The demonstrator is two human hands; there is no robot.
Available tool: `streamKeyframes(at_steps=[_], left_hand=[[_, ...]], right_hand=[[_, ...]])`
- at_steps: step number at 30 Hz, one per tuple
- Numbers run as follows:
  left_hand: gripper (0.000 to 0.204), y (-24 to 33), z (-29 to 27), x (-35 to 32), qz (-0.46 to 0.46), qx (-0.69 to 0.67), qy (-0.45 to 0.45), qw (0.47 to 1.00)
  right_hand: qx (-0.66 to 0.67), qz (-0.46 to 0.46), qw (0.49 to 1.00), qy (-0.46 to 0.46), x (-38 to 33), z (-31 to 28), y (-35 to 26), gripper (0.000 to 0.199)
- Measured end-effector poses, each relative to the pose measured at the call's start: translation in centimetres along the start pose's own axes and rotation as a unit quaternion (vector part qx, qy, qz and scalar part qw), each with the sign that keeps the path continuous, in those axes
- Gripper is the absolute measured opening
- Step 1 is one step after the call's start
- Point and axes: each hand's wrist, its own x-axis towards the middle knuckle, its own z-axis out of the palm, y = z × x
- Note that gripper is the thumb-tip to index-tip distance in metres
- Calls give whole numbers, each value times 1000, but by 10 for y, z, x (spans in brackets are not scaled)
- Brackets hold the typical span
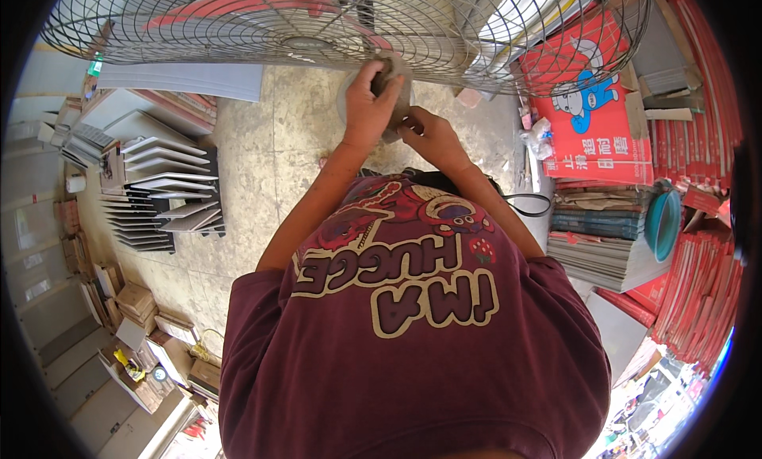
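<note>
A large wire-caged fan [309,30] with red blades stretches across the top of the head view. Just below its guard is a dusty grey-brown part [402,94], which looks like the fan's stand or neck. My left hand [371,106] curls its fingers over the upper end of this part. Lower down on the other side, my right hand [435,140] has its fingers bent together at the part's lower edge. Whatever the right fingers pinch there is too small to make out. A pale round base [346,98] shows partly behind my left hand.
On the left, several sample tiles stand in a dark rack [171,185], beside leaning boards [186,80]. At the right lie a red printed carton [587,134], stacked tiles [595,253], a teal basin [662,225] and red boxes [694,292]. Concrete floor [262,189] lies between.
</note>
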Motion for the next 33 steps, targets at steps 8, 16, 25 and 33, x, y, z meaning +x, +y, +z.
streamKeyframes(at_steps=[8, 16, 25, 33], left_hand=[[27, -4, 3, -1, -30, 5, -89, 996], [19, -7, -29, 9, -130, -114, -7, 985], [20, -3, -55, 16, -146, -159, 75, 974], [19, 4, -62, 7, -171, -238, 141, 946]], right_hand=[[-63, 44, 994, -74, -3, -1, 7, 37], [-42, 26, 992, -116, -4, -6, 6, 41], [-43, 31, 992, -118, -2, -9, 9, 39], [-42, 33, 993, -106, -3, -14, 13, 40]])
